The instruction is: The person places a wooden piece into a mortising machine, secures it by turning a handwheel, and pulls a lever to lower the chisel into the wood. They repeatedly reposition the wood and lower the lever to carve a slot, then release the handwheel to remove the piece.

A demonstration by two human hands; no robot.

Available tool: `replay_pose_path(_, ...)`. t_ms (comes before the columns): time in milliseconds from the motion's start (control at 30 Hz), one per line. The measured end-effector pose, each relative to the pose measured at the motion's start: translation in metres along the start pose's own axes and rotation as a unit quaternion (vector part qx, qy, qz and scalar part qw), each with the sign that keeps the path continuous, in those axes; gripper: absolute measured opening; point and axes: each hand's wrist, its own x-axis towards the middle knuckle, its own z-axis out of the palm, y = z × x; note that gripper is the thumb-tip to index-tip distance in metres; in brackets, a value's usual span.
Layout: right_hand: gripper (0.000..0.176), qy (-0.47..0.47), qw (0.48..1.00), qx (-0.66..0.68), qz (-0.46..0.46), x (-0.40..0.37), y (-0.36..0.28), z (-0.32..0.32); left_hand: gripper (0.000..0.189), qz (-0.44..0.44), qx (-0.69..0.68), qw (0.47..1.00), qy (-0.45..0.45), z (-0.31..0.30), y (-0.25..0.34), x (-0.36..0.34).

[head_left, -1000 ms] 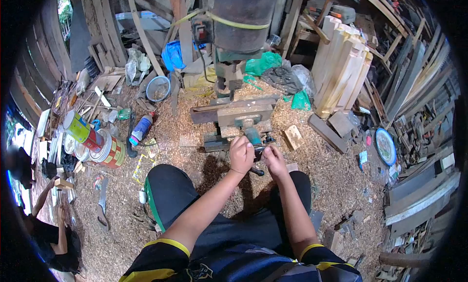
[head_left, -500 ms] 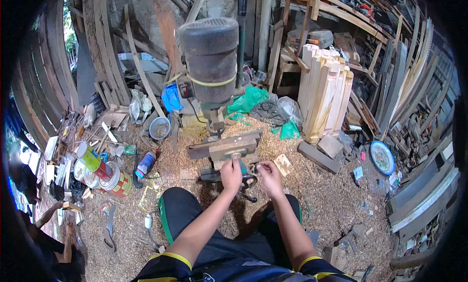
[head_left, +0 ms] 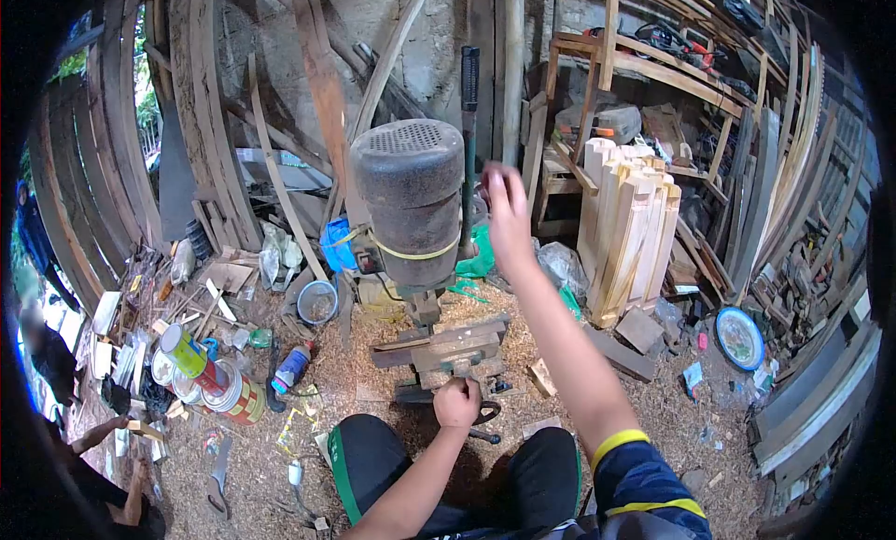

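A drill press stands in front of me, its dark motor housing (head_left: 408, 199) above a table that carries a wooden block (head_left: 454, 347). My left hand (head_left: 456, 402) is closed on the black crank handle (head_left: 485, 416) at the front of the vise, below the block. My right hand (head_left: 504, 209) is raised and blurred, fingers apart, close to the long upright lever (head_left: 469, 129) beside the motor; I cannot tell whether it touches it. My knees are at the bottom of the view.
Sawdust covers the floor. Paint cans (head_left: 210, 377) and a spray can (head_left: 292, 365) lie at left, near a bowl (head_left: 318, 302). A stack of pale wooden pieces (head_left: 627, 227) stands at right, a round plate (head_left: 739, 336) beyond. Another person's arm (head_left: 103, 433) shows at far left.
My right hand has left the vise and risen up toward the upright lever. The left hand stays at the crank. The view has tilted upward.
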Motion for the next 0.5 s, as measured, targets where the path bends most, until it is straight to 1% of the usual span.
replay_pose_path(33, 0.034, 0.03, 0.999, -0.009, -0.038, 0.029, 0.002, 0.014, 0.039, 0.0, 0.002, 1.0, -0.001, -0.003, 0.003, 0.001)
replay_pose_path(100, 0.045, 0.056, 0.993, 0.02, -0.103, 0.077, -0.024, 0.038, 0.037, -0.011, -0.017, 1.0, 0.004, -0.007, 0.009, 0.001)
replay_pose_path(167, 0.05, 0.043, 0.996, 0.011, -0.081, 0.13, -0.035, 0.053, 0.037, -0.008, -0.044, 0.999, 0.01, -0.001, 0.001, -0.002)
replay_pose_path(233, 0.046, -0.005, 1.0, 0.015, 0.011, 0.176, -0.042, 0.061, 0.04, -0.01, -0.045, 0.999, -0.002, -0.001, 0.0, -0.002)
replay_pose_path(267, 0.042, -0.063, 0.996, 0.044, 0.051, 0.189, -0.047, 0.065, 0.038, -0.011, -0.037, 0.999, -0.018, -0.002, 0.0, -0.001)
replay_pose_path(300, 0.042, -0.119, 0.986, 0.075, 0.091, 0.201, -0.051, 0.068, 0.037, -0.01, -0.03, 0.999, -0.034, -0.002, -0.001, 0.0)
replay_pose_path(333, 0.041, -0.158, 0.963, 0.136, 0.17, 0.215, -0.051, 0.073, 0.037, -0.01, -0.027, 0.999, -0.033, -0.001, -0.001, 0.001)
replay_pose_path(367, 0.041, -0.191, 0.929, 0.197, 0.246, 0.223, -0.049, 0.076, 0.038, -0.009, -0.022, 0.999, -0.033, 0.0, -0.003, 0.001)
replay_pose_path(433, 0.041, -0.226, 0.915, 0.21, 0.258, 0.227, -0.052, 0.073, 0.039, 0.006, -0.034, 0.999, -0.026, 0.001, -0.003, 0.001)
replay_pose_path(467, 0.042, -0.183, 0.933, 0.186, 0.246, 0.224, -0.05, 0.077, 0.038, 0.011, -0.031, 0.999, -0.025, -0.001, -0.002, 0.001)
replay_pose_path(500, 0.042, -0.183, 0.932, 0.186, 0.253, 0.215, -0.06, 0.079, 0.038, 0.016, -0.029, 0.999, -0.024, -0.001, -0.001, 0.002)
